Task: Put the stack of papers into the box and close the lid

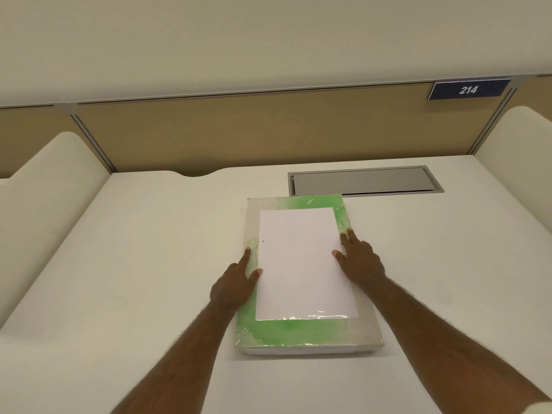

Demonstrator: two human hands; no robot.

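A flat rectangular cardboard box with a green-and-white glossy top lies on the cream-white desk, and a white stack of papers rests on its top face. The left hand and right hand lie open, fingers spread, flat against the stack's two long edges, gripping nothing.

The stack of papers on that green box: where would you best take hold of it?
By its two long side edges, one hand from each side. The papers lie flat on the closed box, with both edges exposed.
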